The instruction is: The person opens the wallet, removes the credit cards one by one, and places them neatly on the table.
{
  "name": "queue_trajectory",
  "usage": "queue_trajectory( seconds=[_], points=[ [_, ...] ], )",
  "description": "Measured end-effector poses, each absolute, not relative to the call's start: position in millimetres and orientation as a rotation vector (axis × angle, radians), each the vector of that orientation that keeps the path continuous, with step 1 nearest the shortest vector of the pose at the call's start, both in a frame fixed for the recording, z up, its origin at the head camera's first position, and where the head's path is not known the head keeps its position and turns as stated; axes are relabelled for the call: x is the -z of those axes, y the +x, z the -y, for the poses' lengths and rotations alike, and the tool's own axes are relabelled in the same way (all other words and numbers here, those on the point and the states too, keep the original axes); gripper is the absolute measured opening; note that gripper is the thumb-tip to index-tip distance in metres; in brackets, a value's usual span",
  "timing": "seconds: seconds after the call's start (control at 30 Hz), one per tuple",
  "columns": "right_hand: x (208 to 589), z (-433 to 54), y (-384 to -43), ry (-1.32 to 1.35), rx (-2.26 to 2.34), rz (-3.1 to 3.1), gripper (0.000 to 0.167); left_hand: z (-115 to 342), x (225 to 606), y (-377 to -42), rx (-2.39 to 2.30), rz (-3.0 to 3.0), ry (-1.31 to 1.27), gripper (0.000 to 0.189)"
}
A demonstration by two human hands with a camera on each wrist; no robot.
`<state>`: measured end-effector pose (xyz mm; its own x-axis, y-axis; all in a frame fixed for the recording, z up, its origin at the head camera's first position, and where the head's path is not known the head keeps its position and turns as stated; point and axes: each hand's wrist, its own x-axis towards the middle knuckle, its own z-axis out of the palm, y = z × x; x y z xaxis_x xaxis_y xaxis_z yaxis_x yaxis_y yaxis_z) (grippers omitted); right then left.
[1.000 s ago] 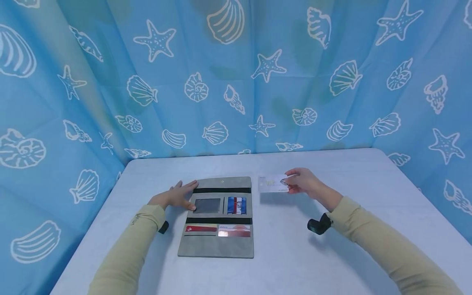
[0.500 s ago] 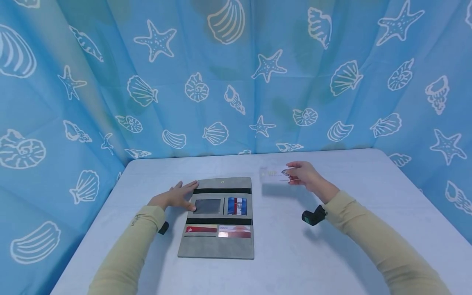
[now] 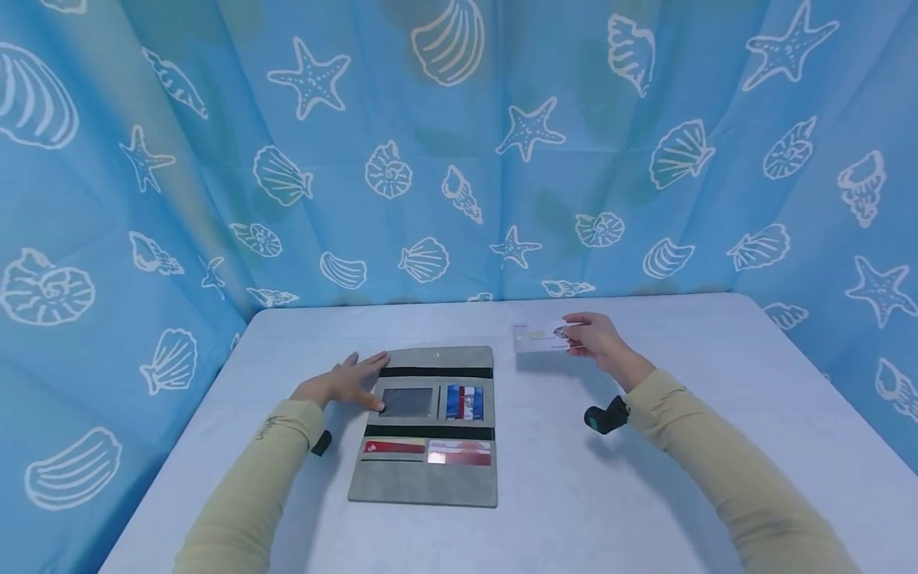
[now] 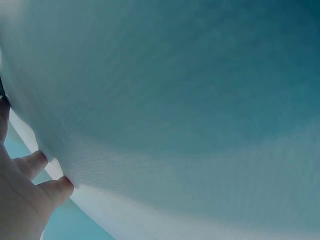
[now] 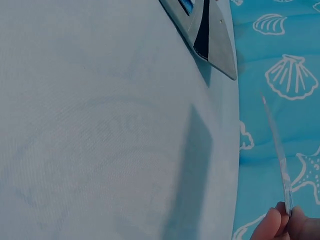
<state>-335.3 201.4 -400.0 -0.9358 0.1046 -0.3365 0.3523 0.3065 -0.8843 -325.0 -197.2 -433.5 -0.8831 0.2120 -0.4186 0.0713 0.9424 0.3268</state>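
Note:
A grey trifold wallet [image 3: 423, 486] lies unfolded on the table. Two cards, a red one [image 3: 394, 448] and a pale pink-and-red one [image 3: 459, 452], sit in its lower slots. A blue, red and white card [image 3: 464, 402] is in the middle section, beside a dark window pocket [image 3: 406, 402]. My left hand [image 3: 344, 383] rests with spread fingers at the wallet's left edge. To the right of the wallet, my right hand [image 3: 598, 343] pinches a pale card [image 3: 538, 338] by its right end, above the tabletop. The right wrist view shows this card [image 5: 280, 155] edge-on between thumb and fingers.
The table has a white cloth [image 3: 559, 494] over it. Behind and at the sides hangs a blue curtain [image 3: 430, 119] printed with white shells and starfish. The card casts a shadow [image 5: 190, 170] on the cloth.
My right hand has lifted the pale card slightly, away from the cloth. My left hand and the wallet keep their places; the head view has shifted a little.

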Motion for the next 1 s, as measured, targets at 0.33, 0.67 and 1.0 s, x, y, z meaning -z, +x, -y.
queue_trajectory(
  seconds=[0.33, 0.67, 1.0],
  points=[
    [419.3, -200.8, -344.7, 0.421, 1.754, -2.365, 0.041, 196.9, 431.9, -323.6, -0.446, -2.635, 0.219, 0.095],
    [429.3, -194.9, -348.4, 0.436, 1.818, -2.341, 0.037, 199.0, 434.0, -324.0, -0.446, -2.644, 0.263, 0.095],
    [440.7, -189.9, -353.4, 0.534, 1.786, -2.358, 0.038, 199.0, 433.0, -323.5, -0.443, -2.642, 0.261, 0.094]
  ],
)
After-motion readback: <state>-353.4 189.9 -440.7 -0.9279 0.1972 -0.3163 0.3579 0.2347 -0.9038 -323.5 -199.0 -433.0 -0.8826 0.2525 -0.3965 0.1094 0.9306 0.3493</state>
